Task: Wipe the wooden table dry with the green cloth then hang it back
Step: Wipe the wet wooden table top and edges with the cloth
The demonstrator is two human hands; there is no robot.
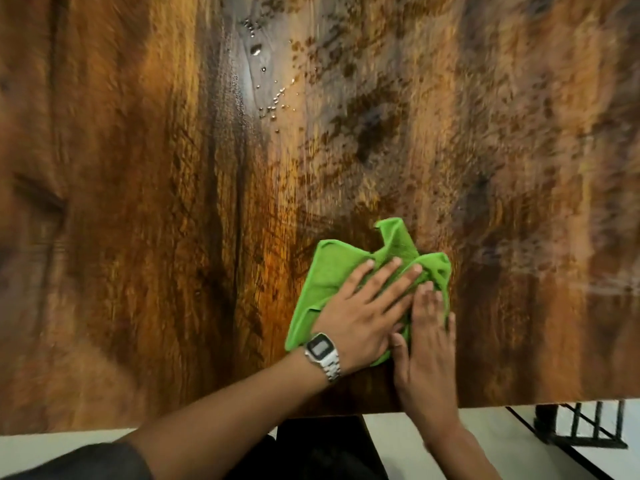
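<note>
A person leans over a broad, dark-grained wooden counter (138, 202), seen from above. A crumpled bright green microfibre cloth (332, 271) lies on the wood near the counter's near edge, slightly right of its middle. The left hand (360, 313), with a silver digital wristwatch (322, 351) on its wrist, presses flat on the cloth with fingers (388, 275) spread and extended, not gripping. The right hand (429, 344) lies just beside it, touching it, palm down with straight fingers on the cloth's right edge.

Beyond the cloth, toward the counter's far edge, beads of water (270, 95) glint in a wet, shiny streak, well apart from the cloth. Dark damp speckles spread across the wood to the right of that streak.

The step appears to be wiping, with much wet surface left. To do it well, the flat palms should likely push the cloth outward toward the droplets in long overlapping strokes along the grain, keeping the cloth spread out, not bunched, and turning to a drier face once soaked.
</note>
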